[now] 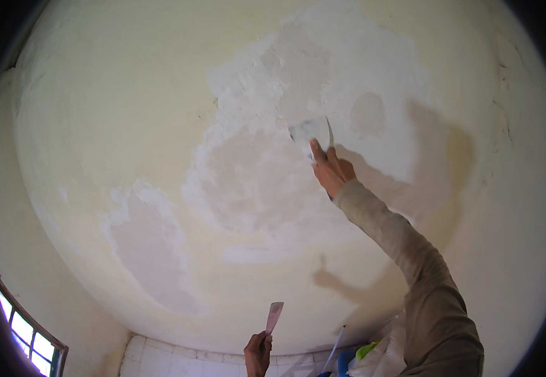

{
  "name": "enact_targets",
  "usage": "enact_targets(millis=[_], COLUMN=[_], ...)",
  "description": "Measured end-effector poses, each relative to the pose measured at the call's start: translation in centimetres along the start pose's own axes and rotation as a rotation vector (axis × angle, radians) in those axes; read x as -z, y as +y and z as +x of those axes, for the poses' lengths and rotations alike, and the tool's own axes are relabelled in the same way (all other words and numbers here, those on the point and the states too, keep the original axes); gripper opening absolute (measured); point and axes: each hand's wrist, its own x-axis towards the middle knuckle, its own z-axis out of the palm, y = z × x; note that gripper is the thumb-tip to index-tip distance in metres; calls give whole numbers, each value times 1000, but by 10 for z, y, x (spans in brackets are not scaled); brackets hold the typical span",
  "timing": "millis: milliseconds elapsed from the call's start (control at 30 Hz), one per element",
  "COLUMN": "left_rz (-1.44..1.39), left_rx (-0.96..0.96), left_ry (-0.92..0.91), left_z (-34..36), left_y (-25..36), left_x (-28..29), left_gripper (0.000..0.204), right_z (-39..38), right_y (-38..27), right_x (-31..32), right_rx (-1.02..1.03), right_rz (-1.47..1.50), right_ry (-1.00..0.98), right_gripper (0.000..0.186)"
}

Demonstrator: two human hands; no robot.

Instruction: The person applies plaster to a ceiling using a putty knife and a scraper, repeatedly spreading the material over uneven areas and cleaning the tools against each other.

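Observation:
My right hand (pixel 334 171) is raised to the cream wall (pixel 141 113), closed around a wide putty knife (pixel 311 129). Its broad, whitish-smeared blade lies at the wall, over a large patch of white and greyish filler (pixel 254 182), with one finger stretched along it. Low in the middle, my left hand (pixel 258 353) grips a narrower putty knife (pixel 274 315) that points upward, its blade apart from the wall. Both handles are mostly hidden by my fingers.
Another filled patch (pixel 150 251) shows at the lower left. A barred window (pixel 31 336) lies beyond it, and white tiles (pixel 169 358) run along the bottom. A thin pole (pixel 334 347) and a pale sack-like bundle (pixel 386 352) are beneath my right arm.

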Motion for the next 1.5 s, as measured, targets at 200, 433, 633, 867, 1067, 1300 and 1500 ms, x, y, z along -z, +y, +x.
enact_targets(millis=[200, 433, 633, 867, 1067, 1300, 1500], left_rz=[-53, -176, -247, -213, -314, -327, -342], left_rx=[51, 126, 202, 208, 261, 173, 364], left_ry=[35, -19, -63, -41, -41, 4, -20], left_z=[-4, 1, 11, 0, -7, -9, -5], left_y=[-18, -7, 4, -11, -18, -36, -29], left_x=[-12, -45, -53, -54, -63, -66, -30], left_gripper=[23, 22, 22, 23, 24, 22, 20], right_z=[31, 127, 47, 47, 150, 170, 140], right_y=[25, 51, 15, 43, 60, 68, 89], right_x=[59, 74, 35, 69, 100, 106, 110], right_rx=[-91, -185, -114, -2, 263, 271, 98], right_rz=[83, 184, 68, 25, -151, -278, -362], right_ry=[173, 284, -57, 63, 183, 188, 161], right_gripper=[55, 52, 55, 53, 51, 51, 53])
